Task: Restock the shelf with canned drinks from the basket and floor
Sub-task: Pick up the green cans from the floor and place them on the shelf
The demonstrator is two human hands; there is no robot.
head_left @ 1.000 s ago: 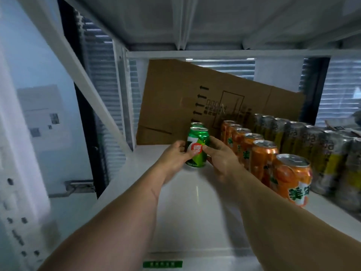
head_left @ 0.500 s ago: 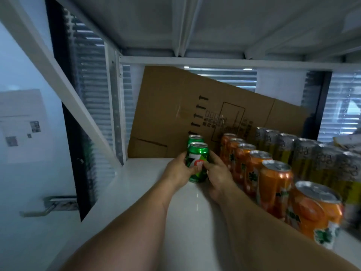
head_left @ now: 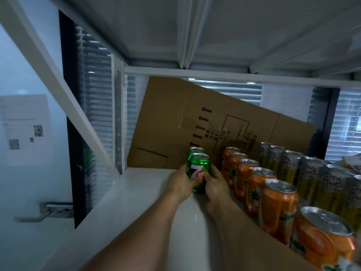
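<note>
- We wrap our left hand point(head_left: 180, 183) and right hand point(head_left: 214, 185) around the front green can point(head_left: 198, 176), fingers curled on either side: a two-handed grip, probably to square it in line.
- The can stands upright on the white shelf point(head_left: 136, 202), far in, touching or just in front of a second green can point(head_left: 195, 151) against the tilted cardboard sheet point(head_left: 195, 118).
- It is glossy green with a white and red logo facing us, silver lid, pull tab intact.
- Just to the right runs a row of orange cans point(head_left: 277, 202), then silver-and-yellow cans point(head_left: 312, 178); we seem to be starting a new green row beside them.
</note>
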